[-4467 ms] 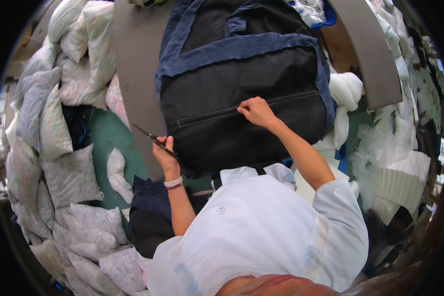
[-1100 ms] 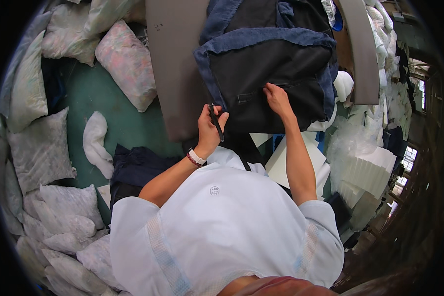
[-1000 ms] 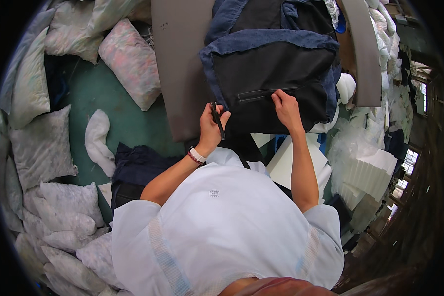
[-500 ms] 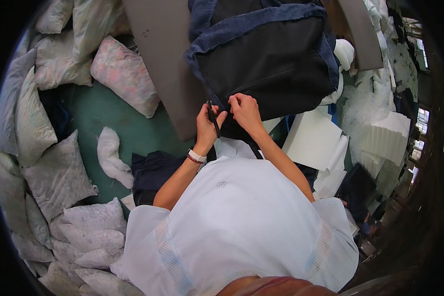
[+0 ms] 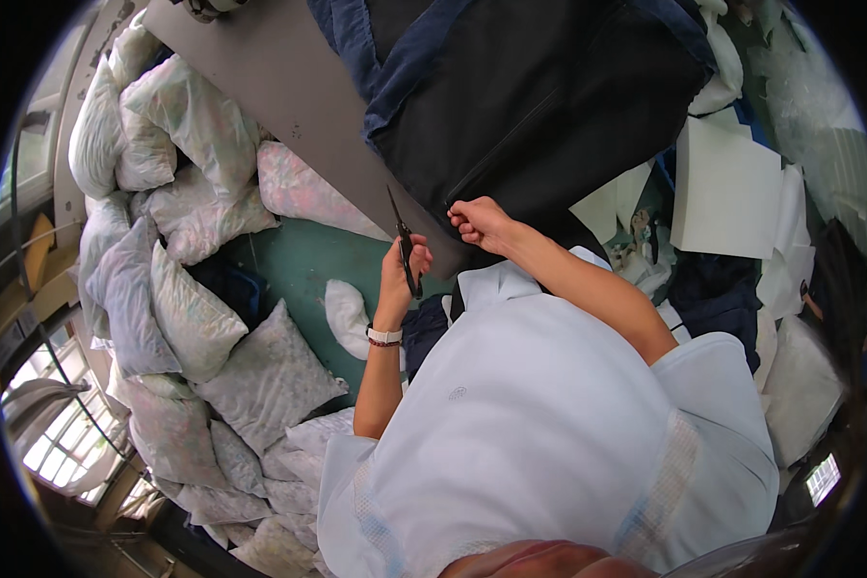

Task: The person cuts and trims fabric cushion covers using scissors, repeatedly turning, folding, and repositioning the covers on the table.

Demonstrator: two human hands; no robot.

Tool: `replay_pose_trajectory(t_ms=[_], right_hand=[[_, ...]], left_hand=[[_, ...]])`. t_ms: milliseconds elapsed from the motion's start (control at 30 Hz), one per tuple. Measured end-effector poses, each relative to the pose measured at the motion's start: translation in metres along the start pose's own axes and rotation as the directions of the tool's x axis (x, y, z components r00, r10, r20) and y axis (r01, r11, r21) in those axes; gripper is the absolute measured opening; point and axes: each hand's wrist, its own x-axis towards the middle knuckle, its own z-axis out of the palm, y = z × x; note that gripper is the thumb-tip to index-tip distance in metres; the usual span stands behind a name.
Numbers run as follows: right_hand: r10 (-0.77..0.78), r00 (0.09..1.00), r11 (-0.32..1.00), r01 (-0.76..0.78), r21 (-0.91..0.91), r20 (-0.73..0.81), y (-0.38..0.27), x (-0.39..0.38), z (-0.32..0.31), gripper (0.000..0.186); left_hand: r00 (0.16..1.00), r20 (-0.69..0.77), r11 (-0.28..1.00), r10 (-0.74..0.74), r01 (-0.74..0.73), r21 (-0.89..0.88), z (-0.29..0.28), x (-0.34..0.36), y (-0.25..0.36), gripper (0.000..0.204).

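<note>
My left hand (image 5: 405,275) is closed round the handles of black scissors (image 5: 407,252), their blades pointing away from me, just left of the black cover's near corner. That large cover (image 5: 559,125), black with navy blue trim (image 5: 405,72), lies ahead of me and looks filled. A thin straight seam line (image 5: 506,140) runs across it toward my right hand (image 5: 482,225). The fingers of that hand are pinched together at the line's near end, by the cover's edge. Whatever sits between those fingertips is too small to make out.
A grey slab (image 5: 260,67) lies under and left of the cover. Pale stuffed pillows (image 5: 260,376) are heaped to the left on a green surface (image 5: 303,260), with a small white bundle (image 5: 345,316) nearer. White foam blocks (image 5: 727,188) and dark cloth (image 5: 713,284) are at right.
The view has turned, shifting the surroundings. My left hand has drawn back from the cover's edge, and the scissors' blades now show plainly. My right hand stays pinched by the cover.
</note>
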Motion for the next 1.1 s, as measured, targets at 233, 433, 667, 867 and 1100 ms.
replay_pose_trajectory(t_ms=[233,433,667,867,1100], right_hand=[[-0.228,0.956,0.972,0.233,-0.005,0.184,0.028,0.001,0.024,0.019],[-0.476,0.876,0.874,0.481,-0.072,0.078,0.038,-0.001,0.053,0.020],[-0.450,0.891,0.872,0.452,-0.185,0.055,0.039,0.007,0.061,0.018],[-0.562,0.827,0.770,0.536,-0.347,0.030,0.036,0.002,0.067,0.017],[-0.544,0.830,0.768,0.552,-0.325,0.124,0.023,-0.006,0.062,0.017]], left_hand=[[0.877,0.333,0.883,-0.345,0.184,0.432,-0.025,-0.006,0.056,0.040],[0.731,0.153,0.657,-0.665,0.474,0.586,-0.023,0.013,0.094,0.048],[0.664,-0.036,0.473,-0.747,0.569,0.673,-0.007,0.016,0.131,0.054],[0.608,-0.074,0.408,-0.791,0.613,0.677,0.008,0.020,0.144,0.057],[0.624,0.018,0.524,-0.781,0.639,0.563,-0.014,0.028,0.132,0.049]])
